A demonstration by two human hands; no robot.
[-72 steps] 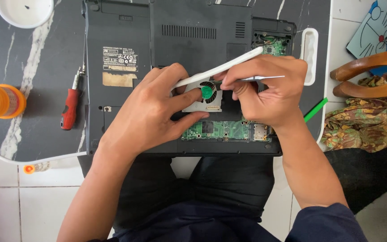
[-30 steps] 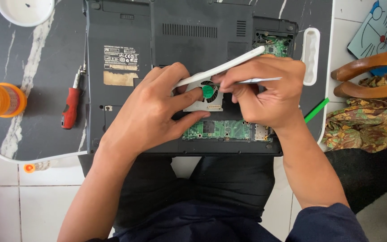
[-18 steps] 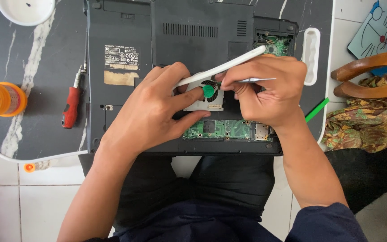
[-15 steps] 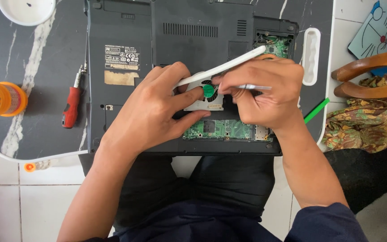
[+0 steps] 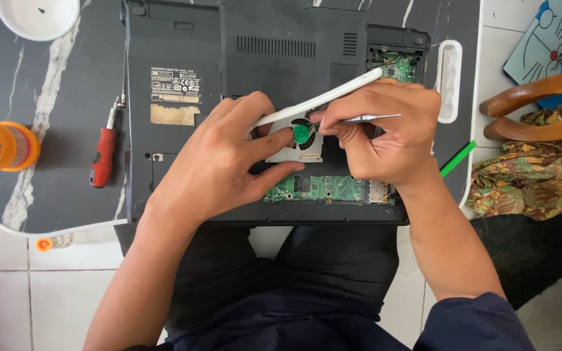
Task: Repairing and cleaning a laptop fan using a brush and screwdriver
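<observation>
1. The desk (image 5: pixel 66 195), dark with white veins, carries an upturned laptop (image 5: pixel 183 149) with its cover plate off, so the fan and a green board (image 5: pixel 323 188) lie bare below the fingers.
2. The left hand (image 5: pixel 222 162) lies flat on the laptop, wrist toward the body, thumb and forefinger pinching a white pry stick (image 5: pixel 333 96) that slants up to the right over the fan.
3. The right hand (image 5: pixel 391 133) is curled, knuckles up, fingers closed on thin metal tweezers (image 5: pixel 369 118) whose shaft points right; the tip is hidden at the fingertips.
4. The fan (image 5: pixel 302 134), with its green hub, sits between both sets of fingertips, touching the left thumb.
5. Risk: a slip of the metal point could likely scratch the board or snap a fan blade; too much leverage on the stick could crack the housing.
6. A red screwdriver (image 5: pixel 103 159) lies well left of the fingers.
</observation>
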